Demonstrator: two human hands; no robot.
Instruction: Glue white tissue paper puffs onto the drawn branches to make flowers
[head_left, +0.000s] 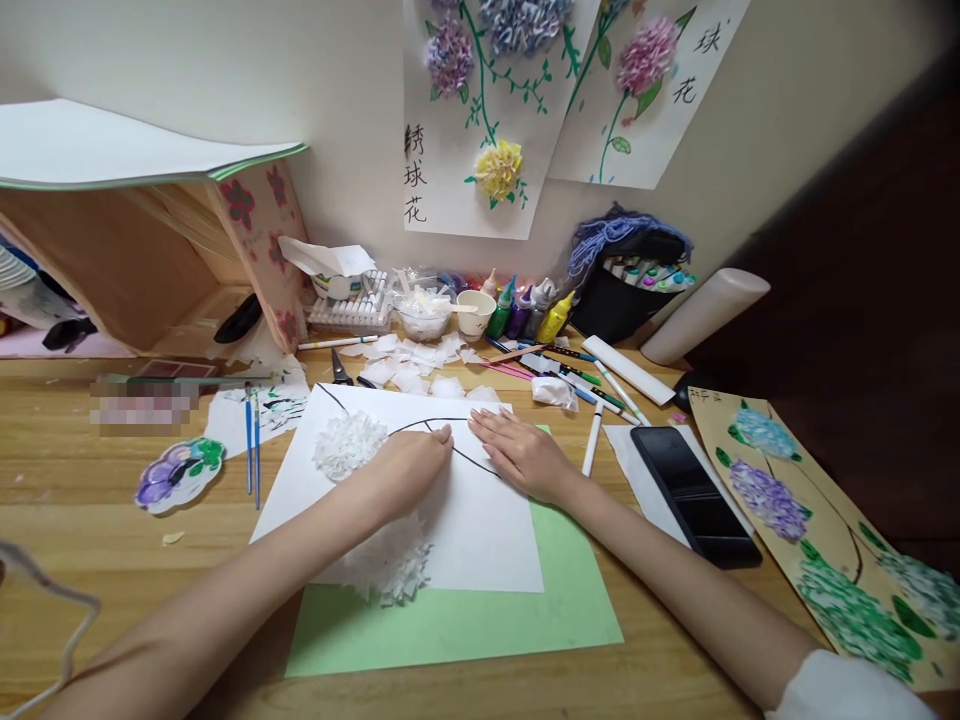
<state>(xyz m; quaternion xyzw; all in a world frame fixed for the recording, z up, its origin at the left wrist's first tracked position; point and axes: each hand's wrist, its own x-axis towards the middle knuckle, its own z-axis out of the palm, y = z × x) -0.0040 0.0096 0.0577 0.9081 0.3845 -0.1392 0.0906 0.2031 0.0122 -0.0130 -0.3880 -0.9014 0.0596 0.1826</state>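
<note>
A white sheet of paper (pixel 487 545) lies on a green sheet (pixel 465 625), and curved black stem lines (pixel 480 462) are drawn on it. My left hand (pixel 416 462) rests closed on the white sheet, beside the stem lines; whatever its fingers may hold is hidden. Flat on the sheet's right side, my right hand (pixel 521 452) has its fingers stretched out and holds nothing. One white ruffled paper flower (pixel 349 445) sits at the upper left of the sheet. A second white ruffled flower (pixel 394 565) is lower down, partly covered by my left forearm.
White paper scraps (pixel 409 370), scissors (pixel 341 368) and markers (pixel 592 440) lie beyond the sheet. Paint bottles (pixel 555 318) and a paper cup (pixel 475 316) stand near the wall. At right are a phone (pixel 696 495) and a flower picture (pixel 787 500); at left, a paint palette (pixel 180 475) and brushes (pixel 253 450).
</note>
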